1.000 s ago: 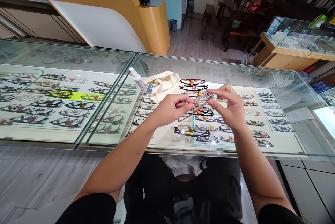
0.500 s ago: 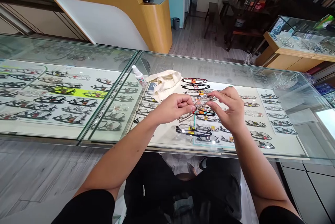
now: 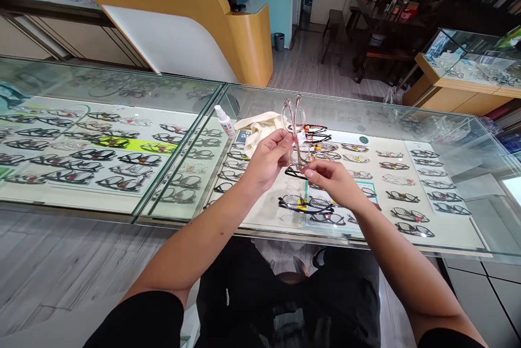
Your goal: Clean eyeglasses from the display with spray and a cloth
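Observation:
Between my two hands a pair of clear pinkish eyeglasses (image 3: 296,125) is held up on end above the glass counter, its temples folded. My left hand (image 3: 272,157) pinches it near the middle between thumb and fingers. Lower down, my right hand (image 3: 328,178) grips its bottom end with thumb and forefinger. Behind my left hand lies a cream cloth (image 3: 262,122), crumpled on the glass. A white spray bottle (image 3: 224,121) stands to the left of the cloth. Dark-framed eyeglasses (image 3: 305,204) rest on the glass below my hands.
The glass display counter (image 3: 195,208) runs across in front of me, with rows of eyeglasses inside. Beyond it stand a curved wooden desk (image 3: 252,38), a grey bin (image 3: 279,42) and a bench (image 3: 334,27). Another display case (image 3: 456,87) is at the right.
The eyeglasses have turned from slanting low to upright and come up. My left hand has risen slightly; my right hand has moved down and left to their lower end. The view has shifted slightly.

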Tool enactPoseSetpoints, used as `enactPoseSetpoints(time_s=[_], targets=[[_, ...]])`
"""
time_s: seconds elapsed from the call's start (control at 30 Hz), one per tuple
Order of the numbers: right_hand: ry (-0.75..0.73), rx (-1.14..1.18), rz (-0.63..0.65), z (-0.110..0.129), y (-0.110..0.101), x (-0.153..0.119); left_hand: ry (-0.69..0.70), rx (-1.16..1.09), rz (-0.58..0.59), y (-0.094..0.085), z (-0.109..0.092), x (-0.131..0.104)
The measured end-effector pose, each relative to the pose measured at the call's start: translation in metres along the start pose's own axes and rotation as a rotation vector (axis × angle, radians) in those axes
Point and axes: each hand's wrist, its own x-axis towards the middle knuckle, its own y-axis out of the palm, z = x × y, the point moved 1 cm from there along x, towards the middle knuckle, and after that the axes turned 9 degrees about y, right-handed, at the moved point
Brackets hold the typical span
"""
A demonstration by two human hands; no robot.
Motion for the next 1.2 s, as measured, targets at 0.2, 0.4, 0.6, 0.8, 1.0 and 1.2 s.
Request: enactPoseSetpoints(time_s=[0.2,0.4,0.6,0.8,1.0,1.2], targets=[[0.044,0.201,0.010,-0.005,0.011,0.005,0.066,-0.013,-0.059,0.008,0.004,-0.003],[0.074,0.406,-0.047,-0.005,0.020,0.005,0.093,-0.012,-0.089,0.010,0.006,-0.006],[0.083,0.540,-0.030,-0.004,0.027,0.005,0.121,0.011,-0.105,0.009,0.008,-0.007],[0.065,0.553,-0.035,-0.008,0.029,0.004,0.133,0.031,-0.088,0.009,0.010,-0.009],[0.114,0.455,-0.019,-0.003,0.022,0.004,0.145,0.127,-0.068,0.006,0.013,-0.011],[0.158,0.246,0.137,0.005,-0.048,0.005,0.310,0.485,0.028,0.009,-0.008,-0.013]])
